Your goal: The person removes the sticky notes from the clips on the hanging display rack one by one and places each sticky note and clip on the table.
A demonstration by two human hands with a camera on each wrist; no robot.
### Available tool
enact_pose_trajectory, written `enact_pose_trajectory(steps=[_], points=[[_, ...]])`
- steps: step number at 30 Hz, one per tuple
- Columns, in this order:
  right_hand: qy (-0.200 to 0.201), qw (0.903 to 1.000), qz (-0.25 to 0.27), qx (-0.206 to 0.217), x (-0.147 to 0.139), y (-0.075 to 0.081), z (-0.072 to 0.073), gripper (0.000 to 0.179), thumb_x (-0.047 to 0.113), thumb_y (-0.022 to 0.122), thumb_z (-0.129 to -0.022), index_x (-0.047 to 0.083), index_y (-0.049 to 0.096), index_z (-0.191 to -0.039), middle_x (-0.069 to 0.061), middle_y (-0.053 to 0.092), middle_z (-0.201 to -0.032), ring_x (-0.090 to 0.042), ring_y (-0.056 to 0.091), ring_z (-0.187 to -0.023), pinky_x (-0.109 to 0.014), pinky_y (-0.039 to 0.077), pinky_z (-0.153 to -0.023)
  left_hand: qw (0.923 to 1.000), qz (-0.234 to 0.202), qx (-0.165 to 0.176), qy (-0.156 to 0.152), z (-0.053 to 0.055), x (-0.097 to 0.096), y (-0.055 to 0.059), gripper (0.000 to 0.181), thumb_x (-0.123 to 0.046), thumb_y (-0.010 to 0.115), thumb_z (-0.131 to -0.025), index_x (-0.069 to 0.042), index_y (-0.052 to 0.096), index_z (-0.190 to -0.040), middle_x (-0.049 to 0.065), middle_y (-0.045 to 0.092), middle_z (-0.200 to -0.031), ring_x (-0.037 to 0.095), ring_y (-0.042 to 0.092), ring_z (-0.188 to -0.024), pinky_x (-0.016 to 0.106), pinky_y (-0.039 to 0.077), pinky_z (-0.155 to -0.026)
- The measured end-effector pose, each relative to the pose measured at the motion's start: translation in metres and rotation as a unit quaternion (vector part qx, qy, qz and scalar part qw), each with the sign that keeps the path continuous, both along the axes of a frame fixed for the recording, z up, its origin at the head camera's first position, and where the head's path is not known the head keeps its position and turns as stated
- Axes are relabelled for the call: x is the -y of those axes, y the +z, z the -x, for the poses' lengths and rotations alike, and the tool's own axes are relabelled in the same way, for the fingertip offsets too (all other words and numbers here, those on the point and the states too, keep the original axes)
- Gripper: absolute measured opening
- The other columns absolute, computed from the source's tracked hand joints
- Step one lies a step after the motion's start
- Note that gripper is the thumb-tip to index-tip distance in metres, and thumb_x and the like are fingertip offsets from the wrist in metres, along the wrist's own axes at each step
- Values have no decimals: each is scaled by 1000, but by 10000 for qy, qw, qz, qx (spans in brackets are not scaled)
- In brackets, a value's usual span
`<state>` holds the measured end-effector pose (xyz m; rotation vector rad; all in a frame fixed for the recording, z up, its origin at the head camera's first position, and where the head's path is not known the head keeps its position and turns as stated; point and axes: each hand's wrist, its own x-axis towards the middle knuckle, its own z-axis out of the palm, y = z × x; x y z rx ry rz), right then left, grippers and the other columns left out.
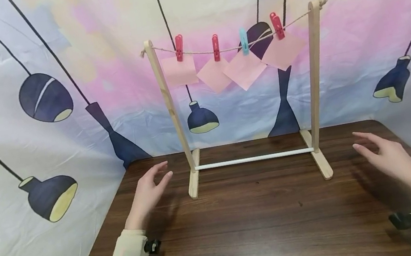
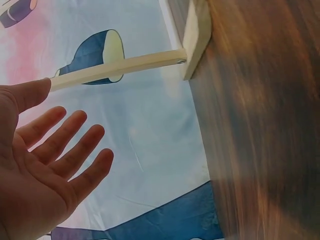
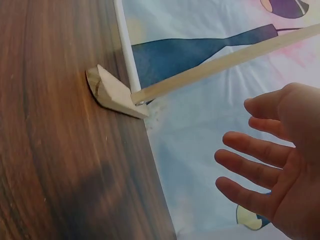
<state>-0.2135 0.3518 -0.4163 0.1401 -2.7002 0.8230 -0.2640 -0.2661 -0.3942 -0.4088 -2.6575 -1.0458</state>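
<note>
Backdrop (image 1: 130, 68): printed lamps;
Table (image 1: 261, 218): brown wood;
Stand (image 1: 315, 78): on the table's far half;
Left hand (image 1: 149, 194), right hand (image 1: 392, 158): empty, fingers loosely parted, either side of the stand;
Pink papers (image 1: 245, 70): four; a post (image 1: 170, 106) stands between them and each hand;
Clips (image 1: 216, 48): three red, one blue, on string (image 1: 231, 49)

Brown table (image 1: 246, 225), apparently wood; pale rack (image 1: 254, 158) standing on it.

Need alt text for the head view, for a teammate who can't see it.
A person's left hand and right hand flank a wooden stand on a brown table, neither touching it. Four pink papers hang from its string by three red clips and one blue clip.
</note>
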Motion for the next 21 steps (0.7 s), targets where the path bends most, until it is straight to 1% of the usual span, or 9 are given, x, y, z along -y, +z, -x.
enact_pose_trajectory(steps=[5,6,7,8,10,12,15,18,21], points=[[155,9996,143,-163,8,9,1,54,32,53,-106,3,42,-151,-30,62,-125,-53,58,-109,-63,45,-79,9994,-333,-82,-100,3,-2,7,50,-39,61,-102,-11,56,-142,14,61,-136,34,57,-123,53,48,-101],[188,9994,152,-230,10,11,1,53,32,53,-106,4,43,-151,-29,63,-125,-51,58,-109,-56,48,-80,9992,-377,-102,-117,4,-2,9,49,-39,61,-102,-11,56,-142,14,60,-137,33,57,-123,53,48,-101],[210,9992,158,-317,11,14,2,53,31,55,-106,5,45,-150,-27,64,-124,-43,61,-108,-48,50,-81,9990,-415,-123,-128,5,-4,11,49,-38,61,-102,-11,56,-142,13,60,-137,33,57,-123,53,48,-101],[237,9988,173,-392,12,17,4,52,31,56,-105,6,46,-149,-25,65,-124,-39,62,-107,-38,51,-81,9987,-455,-148,-157,6,-4,13,49,-37,61,-102,-11,55,-143,13,59,-138,33,57,-123,54,47,-102],[285,9981,178,-507,17,25,5,50,31,57,-105,8,49,-148,-22,66,-123,-35,61,-107,-24,48,-77,9984,-503,-192,-187,8,-7,19,50,-37,61,-102,-11,54,-144,13,59,-139,32,57,-123,54,47,-102],[338,9975,212,-590,21,34,6,49,31,59,-104,10,51,-148,-20,67,-124,-23,60,-105,-14,42,-71,9980,-545,-256,-203,10,-9,24,50,-37,61,-102,-11,54,-144,14,58,-140,33,57,-124,54,46,-103],[423,9964,296,-667,32,49,7,48,31,60,-103,14,52,-147,-18,67,-126,-5,58,-103,-12,41,-73,9971,-638,-371,-200,12,-12,32,50,-37,60,-102,-11,53,-145,14,58,-140,33,58,-123,53,47,-102],[574,9939,406,-855,44,64,8,46,29,61,-103,15,55,-146,-17,67,-126,16,50,-97,-6,40,-75,9956,-742,-519,-254,14,-15,40,49,-35,60,-103,-11,53,-145,14,59,-139,33,59,-123,53,47,-102],[726,9906,546,-1027,55,79,9,43,26,62,-102,17,57,-144,-16,68,-125,21,50,-95,-2,39,-78,9937,-794,-726,-314,15,-20,48,47,-33,61,-103,-11,55,-144,14,60,-136,32,59,-121,52,48,-101]])
